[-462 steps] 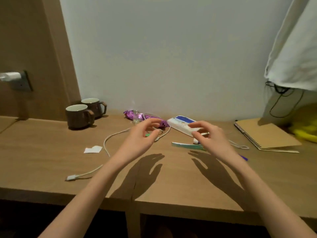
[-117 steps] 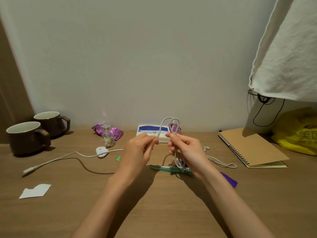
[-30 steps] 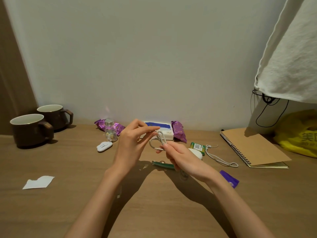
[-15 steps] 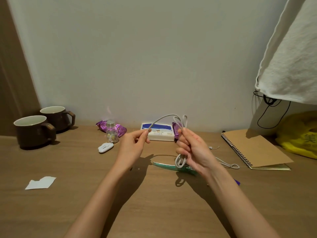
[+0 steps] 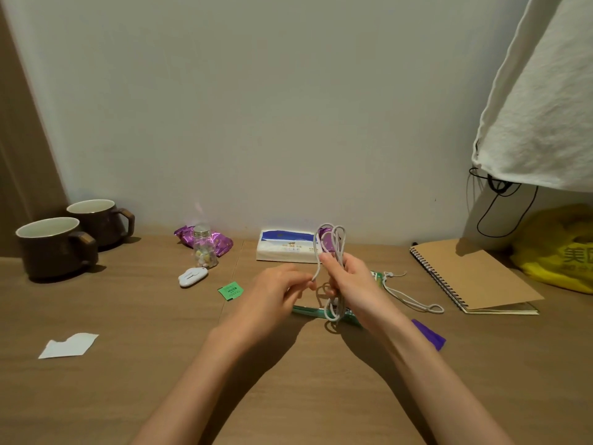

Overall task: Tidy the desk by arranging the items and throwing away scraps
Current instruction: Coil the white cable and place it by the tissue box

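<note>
My right hand (image 5: 348, 284) grips a bundle of looped white cable (image 5: 333, 242) held upright above the wooden desk (image 5: 160, 364); loops stick out above and below the fist. My left hand (image 5: 276, 290) pinches the cable's free end just left of the bundle. On the desk lie a torn white paper scrap (image 5: 69, 345), a small green packet (image 5: 230, 290), a purple scrap (image 5: 428, 334) and a teal strip (image 5: 308, 311) partly hidden under my hands.
Two brown mugs (image 5: 56, 245) stand at the back left. A small glass bottle (image 5: 203, 247), purple snack wrapper (image 5: 221, 244), white clip (image 5: 192, 276) and tissue pack (image 5: 285, 248) sit along the wall. A second white cord (image 5: 407, 298), spiral notebook (image 5: 468, 276) and yellow bag (image 5: 561, 248) lie right.
My left hand has dropped and come in closer to the right hand, shortening the free stretch of cable. The bundle stays in my right hand. The green packet is now uncovered.
</note>
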